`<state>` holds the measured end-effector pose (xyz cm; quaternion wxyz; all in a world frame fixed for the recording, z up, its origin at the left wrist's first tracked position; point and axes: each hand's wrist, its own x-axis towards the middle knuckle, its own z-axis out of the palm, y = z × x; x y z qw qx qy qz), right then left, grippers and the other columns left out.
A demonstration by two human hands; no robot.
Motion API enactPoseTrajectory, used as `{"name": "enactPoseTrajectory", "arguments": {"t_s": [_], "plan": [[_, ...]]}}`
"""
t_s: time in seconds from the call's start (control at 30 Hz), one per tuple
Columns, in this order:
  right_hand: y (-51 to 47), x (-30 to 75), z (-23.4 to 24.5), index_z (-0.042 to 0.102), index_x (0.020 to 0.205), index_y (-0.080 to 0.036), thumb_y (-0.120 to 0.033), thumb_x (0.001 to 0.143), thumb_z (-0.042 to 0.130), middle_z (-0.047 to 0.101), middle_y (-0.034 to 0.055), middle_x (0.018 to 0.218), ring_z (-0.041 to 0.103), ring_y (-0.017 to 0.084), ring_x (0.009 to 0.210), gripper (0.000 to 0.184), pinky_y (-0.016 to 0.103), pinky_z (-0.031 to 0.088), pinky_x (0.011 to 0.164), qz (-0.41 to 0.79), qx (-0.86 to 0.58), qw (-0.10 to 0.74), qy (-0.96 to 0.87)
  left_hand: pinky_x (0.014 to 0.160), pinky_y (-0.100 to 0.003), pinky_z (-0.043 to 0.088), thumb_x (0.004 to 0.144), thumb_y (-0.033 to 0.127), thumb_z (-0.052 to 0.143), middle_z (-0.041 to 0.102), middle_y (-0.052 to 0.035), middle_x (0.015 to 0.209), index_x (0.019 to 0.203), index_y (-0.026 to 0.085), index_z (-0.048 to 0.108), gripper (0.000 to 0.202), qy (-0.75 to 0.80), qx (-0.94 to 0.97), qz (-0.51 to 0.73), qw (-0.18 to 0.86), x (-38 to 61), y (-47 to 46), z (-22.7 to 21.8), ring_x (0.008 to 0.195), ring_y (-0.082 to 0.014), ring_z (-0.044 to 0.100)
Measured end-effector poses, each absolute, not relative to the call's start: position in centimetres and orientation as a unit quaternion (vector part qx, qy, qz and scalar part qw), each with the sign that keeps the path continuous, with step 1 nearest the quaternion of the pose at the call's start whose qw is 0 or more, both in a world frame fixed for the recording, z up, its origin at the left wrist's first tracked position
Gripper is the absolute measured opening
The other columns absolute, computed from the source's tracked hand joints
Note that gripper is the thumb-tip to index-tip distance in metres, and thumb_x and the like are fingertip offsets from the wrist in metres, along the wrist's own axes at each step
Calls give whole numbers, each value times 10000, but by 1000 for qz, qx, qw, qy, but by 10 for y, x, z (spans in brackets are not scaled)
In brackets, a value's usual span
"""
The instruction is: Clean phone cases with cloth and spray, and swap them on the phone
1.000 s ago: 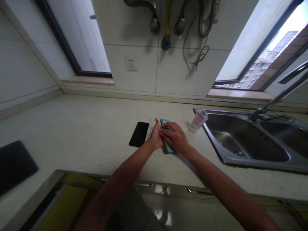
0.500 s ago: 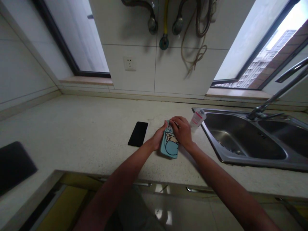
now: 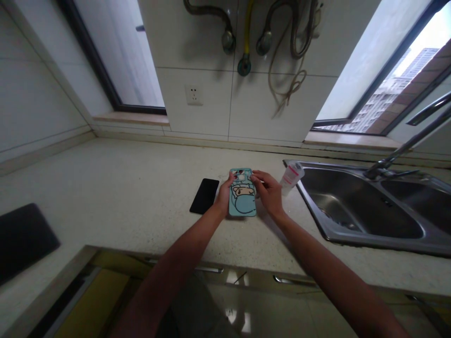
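A light-blue phone case (image 3: 243,202) with a cartoon figure faces up between my hands, its camera cut-outs at the far end. My left hand (image 3: 224,195) is closed on its left edge, thumb near the upper corner. My right hand (image 3: 267,188) grips its upper right edge with thumb and fingertips. Just left of my left hand lies a black phone (image 3: 205,195), flat on the counter. Close to the right hand is a clear plastic container (image 3: 292,176) with pink print; its exact kind is hard to make out.
The pale countertop (image 3: 141,197) runs along a tiled wall with a socket (image 3: 193,95) and hanging pipes. A double steel sink (image 3: 355,202) with a tap (image 3: 382,168) is on the right. A black hob-like panel (image 3: 26,239) sits at far left.
The phone case has been lifted and turned straighter, its camera end now uncovered. My right hand has shifted from over its top to its right edge.
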<state>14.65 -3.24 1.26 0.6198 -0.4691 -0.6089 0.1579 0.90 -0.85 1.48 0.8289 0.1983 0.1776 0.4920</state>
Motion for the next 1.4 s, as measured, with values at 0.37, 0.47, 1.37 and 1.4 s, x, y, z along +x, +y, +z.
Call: {"name": "enactPoseTrajectory", "arguments": {"t_s": [0.37,0.47,1.37,1.4], "plan": [[-57,132,24,809,972,-349,-324,842,762,581,55,1021,591,211,987,141,402,527,862,124,-328,640,-683,836,-385,577,1022,509,278,750,-182,1015,1276,48,607,621,179,183,476,841,-8,-1,21,898,-259,736],[-66,127,28,803,1003,-366,-304,828,782,571,44,941,585,194,908,187,365,526,780,106,-275,643,-706,815,-381,577,1010,536,300,740,-188,1064,1284,52,605,634,170,185,485,838,-10,-1,21,899,-258,731],[-32,142,21,584,748,-223,-273,768,708,616,-72,673,581,94,594,135,176,482,510,451,-361,773,-260,1037,-423,432,805,517,680,529,-163,1392,1423,181,428,748,403,633,506,425,3,-13,8,1242,-285,541],[-31,144,23,588,742,-219,-238,787,676,633,-64,677,592,94,594,101,175,491,511,474,-346,776,-231,1063,-446,412,814,532,665,495,-177,1434,1449,182,395,774,410,648,501,402,2,-15,8,1297,-302,506]]}}
